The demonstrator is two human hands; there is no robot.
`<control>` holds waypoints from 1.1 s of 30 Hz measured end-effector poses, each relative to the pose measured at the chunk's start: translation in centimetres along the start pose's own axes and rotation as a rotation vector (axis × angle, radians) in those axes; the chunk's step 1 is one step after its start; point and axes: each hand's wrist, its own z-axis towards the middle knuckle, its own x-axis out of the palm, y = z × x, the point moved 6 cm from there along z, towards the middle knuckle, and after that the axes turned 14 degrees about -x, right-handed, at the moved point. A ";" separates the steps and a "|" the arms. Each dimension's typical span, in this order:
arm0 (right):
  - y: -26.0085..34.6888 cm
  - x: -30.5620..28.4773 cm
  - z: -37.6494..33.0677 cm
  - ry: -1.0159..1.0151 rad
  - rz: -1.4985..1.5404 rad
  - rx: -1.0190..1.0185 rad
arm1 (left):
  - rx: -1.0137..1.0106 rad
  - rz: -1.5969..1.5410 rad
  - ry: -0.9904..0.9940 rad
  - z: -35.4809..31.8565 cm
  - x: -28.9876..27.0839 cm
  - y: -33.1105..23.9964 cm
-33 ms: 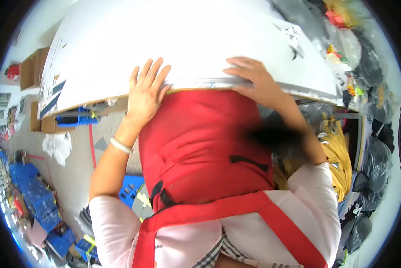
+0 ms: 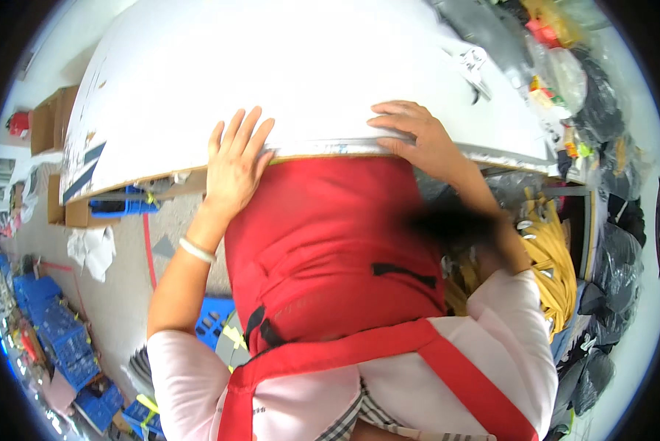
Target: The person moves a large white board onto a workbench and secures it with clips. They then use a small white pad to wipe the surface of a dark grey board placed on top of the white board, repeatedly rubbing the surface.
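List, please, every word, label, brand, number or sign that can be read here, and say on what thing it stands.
No text can be read clearly.
Marks on the front edge of the white table: too blurred.
Small dark marks on the pale pink shirt: too small.
Red and yellow packet at right: any print is too small.

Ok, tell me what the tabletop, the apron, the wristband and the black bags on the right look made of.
Tabletop: smooth white coated board, perhaps laminate; its exposed edge looks brown like wood. Red apron: probably matt cloth, shown by soft folds. Pale wristband: smooth, rigid-looking, plastic or stone, unclear. Black bags: thin glossy plastic, judging by crinkled highlights.
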 end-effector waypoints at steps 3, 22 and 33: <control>-5.3 -4.2 -0.5 -0.344 -0.164 0.179 | -0.088 -0.065 -0.053 -1.9 0.1 1.1; 4.2 6.9 21.3 0.194 0.671 0.070 | -0.764 -0.861 -0.249 -14.2 -4.7 7.9; 20.2 18.9 23.4 0.601 0.460 -0.480 | -0.903 -1.078 -0.293 -16.4 -4.1 10.5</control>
